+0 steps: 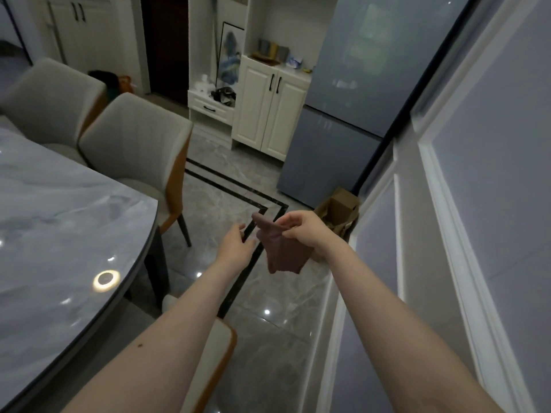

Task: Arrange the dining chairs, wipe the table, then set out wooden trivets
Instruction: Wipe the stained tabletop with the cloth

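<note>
The person is standing just off the rounded end of the counter (pixel 59 222), a grey marble-look dining top, with both arms stretched out over the tiled floor (pixel 268 293). The right hand (pixel 301 231) is pinching a brownish cloth (pixel 281 251) by its upper edge, the grip closed on the fabric while the rest is hanging loose below. The left hand (pixel 237 244) is reaching toward the cloth with fingers relaxed and spread, its grip open and holding nothing, just short of touching the fabric as far as can be told.

The cloth is hanging in the air well clear of the counter, off its far end. Two padded chairs (pixel 134 144) are sitting tucked along the counter's far side, and the back of another chair (pixel 220 347) is showing just off the counter's near end, below the left forearm. No trivets are in view.

By the look of it, the person is getting ready to unfold or refold the cloth before wiping. The pinch is holding only a small part of the edge, so a quick shake could be letting the cloth slip to the floor and pick up dirt. A bunched cloth would also be wiping unevenly across the glossy counter, leaving streaks. The near chair is standing close, so a step toward the counter could be knocking it out of line.
</note>
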Motion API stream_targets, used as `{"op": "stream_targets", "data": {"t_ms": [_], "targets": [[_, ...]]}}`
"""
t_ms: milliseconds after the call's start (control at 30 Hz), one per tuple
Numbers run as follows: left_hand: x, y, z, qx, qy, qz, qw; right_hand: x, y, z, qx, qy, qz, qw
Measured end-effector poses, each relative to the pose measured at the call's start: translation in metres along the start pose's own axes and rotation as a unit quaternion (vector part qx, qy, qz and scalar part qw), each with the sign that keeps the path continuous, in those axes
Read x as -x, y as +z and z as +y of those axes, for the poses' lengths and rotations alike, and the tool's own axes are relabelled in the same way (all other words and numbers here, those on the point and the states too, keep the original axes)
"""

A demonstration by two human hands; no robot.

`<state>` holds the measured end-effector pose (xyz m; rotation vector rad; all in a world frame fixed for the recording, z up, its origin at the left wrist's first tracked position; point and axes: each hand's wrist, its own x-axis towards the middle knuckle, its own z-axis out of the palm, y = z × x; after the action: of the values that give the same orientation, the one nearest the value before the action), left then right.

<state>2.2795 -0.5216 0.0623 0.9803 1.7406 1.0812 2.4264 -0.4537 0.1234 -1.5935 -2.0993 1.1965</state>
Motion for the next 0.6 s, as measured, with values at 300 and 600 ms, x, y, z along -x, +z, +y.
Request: {"op": "stream_targets", "data": {"t_ms": [300, 600], "targets": [[-0.088, 0.02, 0.015, -0.009, 0.01, -0.002, 1.0, -0.107, -0.048, 0.013, 0.032, -0.042, -0.086, 0.995], [-0.2, 0.077, 0.088, -0.052, 0.039, -0.006, 0.998, -0.241, -0.147, 0.045, -0.018, -0.044, -0.106, 0.993]]}}
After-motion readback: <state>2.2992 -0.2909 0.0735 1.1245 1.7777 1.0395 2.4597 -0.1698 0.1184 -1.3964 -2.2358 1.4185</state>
